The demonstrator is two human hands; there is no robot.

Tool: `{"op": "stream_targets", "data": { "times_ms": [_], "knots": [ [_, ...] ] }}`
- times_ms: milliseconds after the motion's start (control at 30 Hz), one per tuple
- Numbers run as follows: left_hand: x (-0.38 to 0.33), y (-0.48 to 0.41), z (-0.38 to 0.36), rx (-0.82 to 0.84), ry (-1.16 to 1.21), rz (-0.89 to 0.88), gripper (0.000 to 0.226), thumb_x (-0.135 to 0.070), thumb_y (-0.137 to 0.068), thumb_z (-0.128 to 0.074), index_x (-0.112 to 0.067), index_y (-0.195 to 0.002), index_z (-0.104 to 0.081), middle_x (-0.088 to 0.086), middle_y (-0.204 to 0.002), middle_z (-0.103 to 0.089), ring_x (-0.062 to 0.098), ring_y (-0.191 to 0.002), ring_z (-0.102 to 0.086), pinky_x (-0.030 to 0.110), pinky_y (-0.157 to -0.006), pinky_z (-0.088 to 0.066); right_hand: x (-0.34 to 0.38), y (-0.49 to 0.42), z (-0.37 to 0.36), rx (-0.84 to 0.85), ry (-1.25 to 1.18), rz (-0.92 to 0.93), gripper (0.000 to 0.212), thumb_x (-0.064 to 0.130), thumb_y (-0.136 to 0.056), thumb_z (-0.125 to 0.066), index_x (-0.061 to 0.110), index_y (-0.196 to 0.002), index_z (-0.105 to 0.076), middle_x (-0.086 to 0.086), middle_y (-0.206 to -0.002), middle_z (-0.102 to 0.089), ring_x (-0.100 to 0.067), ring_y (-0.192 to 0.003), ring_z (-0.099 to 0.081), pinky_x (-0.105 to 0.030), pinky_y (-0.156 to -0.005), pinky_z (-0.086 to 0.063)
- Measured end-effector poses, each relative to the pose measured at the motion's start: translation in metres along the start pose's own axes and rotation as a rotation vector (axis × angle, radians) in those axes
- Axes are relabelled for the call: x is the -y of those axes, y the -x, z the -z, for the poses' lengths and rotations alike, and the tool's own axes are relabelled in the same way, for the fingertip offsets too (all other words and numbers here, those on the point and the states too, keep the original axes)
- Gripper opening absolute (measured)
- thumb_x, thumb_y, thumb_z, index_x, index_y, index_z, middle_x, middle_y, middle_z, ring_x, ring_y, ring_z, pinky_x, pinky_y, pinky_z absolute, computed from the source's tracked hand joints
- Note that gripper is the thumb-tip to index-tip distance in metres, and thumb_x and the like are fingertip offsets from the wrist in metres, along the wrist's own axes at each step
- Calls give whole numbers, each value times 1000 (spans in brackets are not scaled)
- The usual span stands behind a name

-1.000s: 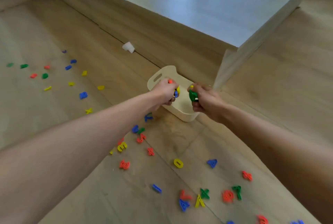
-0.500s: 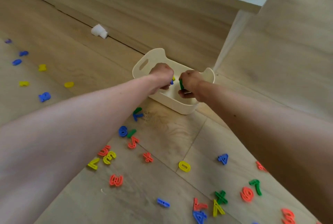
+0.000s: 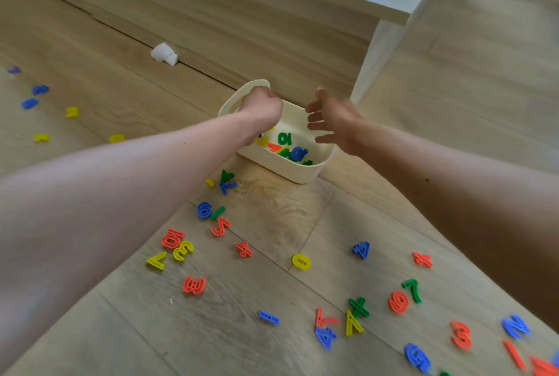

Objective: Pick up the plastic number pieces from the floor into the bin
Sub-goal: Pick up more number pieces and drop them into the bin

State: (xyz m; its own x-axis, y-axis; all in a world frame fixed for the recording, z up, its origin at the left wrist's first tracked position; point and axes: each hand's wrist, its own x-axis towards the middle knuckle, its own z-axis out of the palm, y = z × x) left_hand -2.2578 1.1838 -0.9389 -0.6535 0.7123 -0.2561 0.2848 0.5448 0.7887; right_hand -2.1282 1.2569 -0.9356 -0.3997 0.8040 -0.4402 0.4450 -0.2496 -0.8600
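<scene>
A cream plastic bin [image 3: 298,172] with a handle cut-out stands on the wooden floor and holds several coloured number pieces [image 3: 286,145], a green 10 among them. My left hand [image 3: 262,106] hovers over the bin's left side with its fingers curled down, and what it holds is hidden. Over the bin's right side my right hand [image 3: 334,120] is spread with nothing in it. Loose pieces lie on the floor in front: a blue 6 [image 3: 204,210], a yellow 0 [image 3: 301,262], a red 3 [image 3: 194,285], a blue 4 [image 3: 361,249].
More pieces are scattered at the far left [image 3: 72,112] and the lower right [image 3: 461,335]. A small white object [image 3: 164,54] lies by a wooden panel behind the bin. A pale furniture corner [image 3: 381,52] rises to the right of the bin.
My right hand has let go of the green piece and spread its fingers over the bin. The camera has moved closer and the pieces inside the bin now show.
</scene>
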Motion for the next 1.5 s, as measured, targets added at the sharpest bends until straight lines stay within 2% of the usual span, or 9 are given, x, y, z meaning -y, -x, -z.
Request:
{"op": "stream_targets", "data": {
  "times_ms": [133,267,600,767,933,1133,1267,1367,1500],
  "knots": [
    [-22,44,-14,-121,-29,-309,19,-21,-91,-50,-14,-94,-67,1,-89,-68,15,-75,-59,25,-61,-47,-18,29,62,-28,-98,114,42,41,-102,-43,7,-106,-67,-11,-104,-72,-23,-95,-73,-39,-82,-57],
    [-46,88,-44,-84,-15,-614,14,-11,-88,-54,-8,-85,-67,2,-78,-68,16,-71,-61,26,-65,-49,-58,50,145,-208,-114,144,23,27,-100,-47,13,-91,-64,-8,-89,-69,-19,-76,-71,-40,-79,-55],
    [-53,76,-227,258,-231,-794,19,-6,-82,-55,-10,-95,-69,5,-96,-69,20,-92,-62,28,-84,-47,-178,71,262,-518,118,74,14,12,-91,-57,25,-90,-64,-5,-92,-69,-15,-77,-66,-35,-74,-54],
    [-42,43,-280,218,-546,-858,32,-7,-87,-51,-12,-116,-65,9,-118,-59,29,-111,-53,41,-91,-48,-221,74,270,-598,198,97,14,13,-90,-59,23,-96,-66,-3,-91,-69,-21,-88,-68,-38,-78,-56],
    [-38,23,-284,166,-683,-852,21,-11,-89,-54,-9,-104,-68,12,-109,-58,34,-104,-55,43,-83,-51,-230,74,260,-721,171,158,15,8,-90,-57,20,-94,-65,-3,-89,-68,-23,-87,-67,-42,-79,-58],
    [-55,35,-272,266,-665,-838,17,-14,-86,-56,-12,-95,-70,11,-103,-67,32,-98,-62,34,-79,-49,-213,88,264,-678,187,171,15,14,-84,-58,28,-86,-62,-6,-84,-69,-27,-83,-68,-41,-76,-56],
    [-44,95,-252,544,-517,-894,16,-12,-89,-59,-12,-102,-68,3,-87,-63,17,-79,-54,22,-69,-37,-208,122,259,-484,275,136,13,11,-84,-60,23,-88,-64,-6,-81,-66,-26,-76,-64,-39,-73,-54],
    [-14,137,-239,683,-505,-929,24,-11,-88,-60,-14,-111,-67,3,-88,-63,19,-78,-55,25,-74,-42,-209,154,240,-278,449,158,13,9,-84,-64,18,-92,-64,-2,-81,-64,-15,-73,-58,-29,-71,-48],
    [18,154,-210,603,-501,-904,15,-12,-87,-57,-15,-96,-69,7,-90,-62,27,-85,-59,34,-77,-48,-225,170,205,-110,647,290,16,7,-79,-65,14,-94,-64,-1,-90,-63,-16,-81,-57,-25,-72,-44]
  ]
}}
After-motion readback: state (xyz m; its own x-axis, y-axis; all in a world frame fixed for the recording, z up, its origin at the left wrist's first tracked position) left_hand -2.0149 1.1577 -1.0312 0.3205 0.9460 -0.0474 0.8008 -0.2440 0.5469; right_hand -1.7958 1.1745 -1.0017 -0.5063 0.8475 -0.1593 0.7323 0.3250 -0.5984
